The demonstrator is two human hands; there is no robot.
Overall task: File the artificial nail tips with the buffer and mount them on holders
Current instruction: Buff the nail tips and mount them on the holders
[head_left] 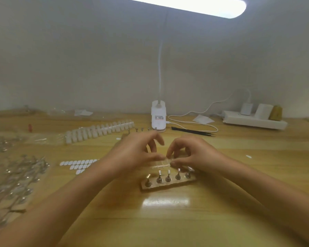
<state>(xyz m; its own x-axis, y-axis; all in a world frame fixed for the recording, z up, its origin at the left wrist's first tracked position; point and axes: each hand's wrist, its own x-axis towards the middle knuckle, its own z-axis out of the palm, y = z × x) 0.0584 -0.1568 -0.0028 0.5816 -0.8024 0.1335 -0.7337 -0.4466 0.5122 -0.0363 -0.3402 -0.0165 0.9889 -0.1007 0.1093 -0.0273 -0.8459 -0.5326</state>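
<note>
The left hand [137,150] and right hand [190,154] both pinch a clear nail tip [165,158]; a slip could drop it among the holders [168,177] just beneath.

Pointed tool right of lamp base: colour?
The pointed tool is black; head view shows it best.
</note>
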